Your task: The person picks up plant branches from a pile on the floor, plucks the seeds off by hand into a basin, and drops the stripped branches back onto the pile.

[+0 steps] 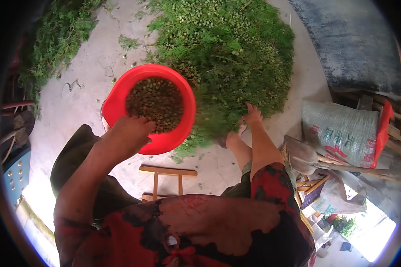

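My left hand (132, 133) is over the near left part of a red plastic basin (186, 127), its fingers curled downward. Their tips are hard to see, and I cannot make out what they hold. Inside the basin lies a heap of small round brownish-green cones or seed pods (155, 100). To the right, my right hand (253, 115) reaches to the near edge of a big pile of green conifer branches (240, 62), fingers apart. Many pale green round cones dot the pile. Greenery between the basin and my right hand is smeared by motion.
A small wooden stool (168, 170) stands between my legs. More cut branches (64, 40) lie at the far left. On the right are a printed woven sack (341, 131), a shovel (300, 155) and a dark sheet (349, 44). Plant bits litter the concrete floor (84, 95).
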`<state>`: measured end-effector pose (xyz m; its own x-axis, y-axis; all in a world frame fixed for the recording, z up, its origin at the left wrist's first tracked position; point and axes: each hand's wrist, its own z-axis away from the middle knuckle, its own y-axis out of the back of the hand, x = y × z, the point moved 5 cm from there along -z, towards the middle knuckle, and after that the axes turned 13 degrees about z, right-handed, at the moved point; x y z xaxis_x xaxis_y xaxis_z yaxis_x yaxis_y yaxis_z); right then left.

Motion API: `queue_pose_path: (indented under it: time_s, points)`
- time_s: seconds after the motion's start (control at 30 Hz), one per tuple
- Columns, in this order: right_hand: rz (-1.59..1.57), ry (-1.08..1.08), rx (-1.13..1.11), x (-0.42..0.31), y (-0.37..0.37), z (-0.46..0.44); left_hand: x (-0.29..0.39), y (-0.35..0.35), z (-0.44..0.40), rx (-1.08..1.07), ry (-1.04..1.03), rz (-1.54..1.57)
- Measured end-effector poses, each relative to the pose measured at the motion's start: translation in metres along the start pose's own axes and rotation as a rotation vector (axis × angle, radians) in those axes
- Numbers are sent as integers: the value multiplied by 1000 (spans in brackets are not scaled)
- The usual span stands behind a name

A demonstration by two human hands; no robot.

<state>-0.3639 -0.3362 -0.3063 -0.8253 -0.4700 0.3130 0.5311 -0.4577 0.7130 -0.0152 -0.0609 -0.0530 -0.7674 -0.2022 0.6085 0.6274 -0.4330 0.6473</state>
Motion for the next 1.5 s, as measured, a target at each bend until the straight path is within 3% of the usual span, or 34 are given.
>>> queue_pose_path:
  time_s: [0.1, 0.3, 0.4, 0.5, 0.57, 0.7, 0.77, 0.87, 0.9, 1.07, 1.2, 1.3, 1.4, 1.5]
  points:
    - [316, -62, -145, -9, 7, -2, -4, -5, -1, 5, -8, -5]
    - [-149, 106, 86, 10, 36, -14, 1, 4, 4, 8, 6, -34]
    - [-685, 194, -29, 1, 112, 25, 1, 9, 10, 82, -11, -37]
    - [-965, 243, -225, -19, 179, 83, 0, 22, 18, 243, -32, 30]
    - [-911, 355, -87, -42, 221, 134, 3, 36, 24, 415, -44, 133]
    - [-735, 690, 268, -93, 268, 237, 5, 54, 26, 440, -96, 969]
    - [-824, 750, 199, -117, 274, 281, 11, 53, 29, 365, -82, 1389]
    - [-796, 937, 226, -145, 269, 305, 17, 54, 28, 206, -262, 1287]
    - [-781, 978, 210, -153, 270, 311, 16, 48, 25, 150, -237, 1281]
    - [-649, 1036, 306, -173, 261, 297, 16, 43, 23, 135, -248, 1021]
    - [-637, 1045, 245, -167, 264, 287, 16, 53, 23, 171, -283, 957]
    - [-627, 1021, 225, -152, 270, 288, -4, 65, 27, 218, -77, 713]
    - [-656, 947, 72, -133, 271, 278, -41, 66, 30, 227, 219, 946]
    - [-920, 895, -151, -129, 264, 275, -40, 62, 23, 633, -153, 359]
